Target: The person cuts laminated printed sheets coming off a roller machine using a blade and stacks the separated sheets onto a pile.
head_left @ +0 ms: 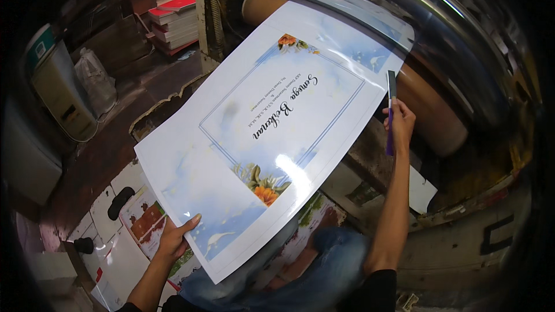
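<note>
A large glossy printed sheet (191,138), white and pale blue with orange flowers and dark lettering, slopes from the shiny roller (399,0) down towards me. Its far end lies against the roller. My left hand (174,239) pinches the sheet's near left edge, with the thumb on top and the fingers underneath. Beside the sheet's right edge, my right hand (403,121) is closed round a cutter knife (390,138) with a purple handle. The knife's dark, flat front end points up and away from me, close to the sheet's far right corner.
Brown rolls (433,104) sit below the shiny roller. Stacked books with red covers (173,20) stand at the far left, near a pale cabinet (52,75) and a plastic bag (94,81). More printed sheets (144,219) lie under the large sheet, beside a black object (121,203).
</note>
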Tool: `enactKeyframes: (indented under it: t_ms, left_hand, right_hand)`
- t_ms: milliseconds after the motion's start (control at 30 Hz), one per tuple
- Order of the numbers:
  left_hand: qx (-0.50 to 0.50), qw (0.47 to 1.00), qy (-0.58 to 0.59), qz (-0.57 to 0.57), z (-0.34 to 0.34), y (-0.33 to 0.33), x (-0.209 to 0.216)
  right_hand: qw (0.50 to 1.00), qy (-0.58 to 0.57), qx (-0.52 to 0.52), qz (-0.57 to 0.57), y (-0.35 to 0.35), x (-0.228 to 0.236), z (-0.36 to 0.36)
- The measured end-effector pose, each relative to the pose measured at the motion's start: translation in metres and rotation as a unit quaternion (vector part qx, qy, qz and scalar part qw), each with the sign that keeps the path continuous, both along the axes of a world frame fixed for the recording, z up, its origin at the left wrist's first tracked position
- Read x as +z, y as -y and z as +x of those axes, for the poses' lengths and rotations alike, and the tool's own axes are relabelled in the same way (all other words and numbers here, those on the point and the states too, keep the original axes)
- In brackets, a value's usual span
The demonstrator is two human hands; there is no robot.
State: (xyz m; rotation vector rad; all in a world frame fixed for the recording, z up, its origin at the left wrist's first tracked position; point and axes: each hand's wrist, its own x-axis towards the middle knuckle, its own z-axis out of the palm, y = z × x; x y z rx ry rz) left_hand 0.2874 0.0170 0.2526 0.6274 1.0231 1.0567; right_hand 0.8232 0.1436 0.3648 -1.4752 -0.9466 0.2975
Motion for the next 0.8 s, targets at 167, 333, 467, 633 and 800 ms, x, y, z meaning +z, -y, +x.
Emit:
enactKeyframes:
  t_ms: [167,333,467,633,800]
  left_hand:
    - [-0.011,1.000,0.014,0.002,-0.012,0.009,0.002]
    - [-0.001,1.000,-0.008,-0.023,-0.026,0.018,-0.020]
    - [-0.014,0.998,0.000,-0.058,-0.036,0.026,-0.026]
    - [0.018,0.997,-0.009,-0.079,-0.039,0.045,-0.032]
    - [0.012,0.998,-0.048,-0.043,-0.059,0.055,-0.050]
  right_hand:
    - [1.000,-0.005,-0.010,0.004,-0.013,-0.021,0.007]
    - [0.996,0.020,0.060,-0.062,-0.003,-0.017,-0.007]
    - [0.959,0.252,-0.125,0.032,0.005,-0.012,-0.026]
    - [0.884,0.448,-0.109,0.076,0.007,-0.003,-0.028]
    - [0.856,0.502,-0.038,0.121,0.010,0.012,-0.029]
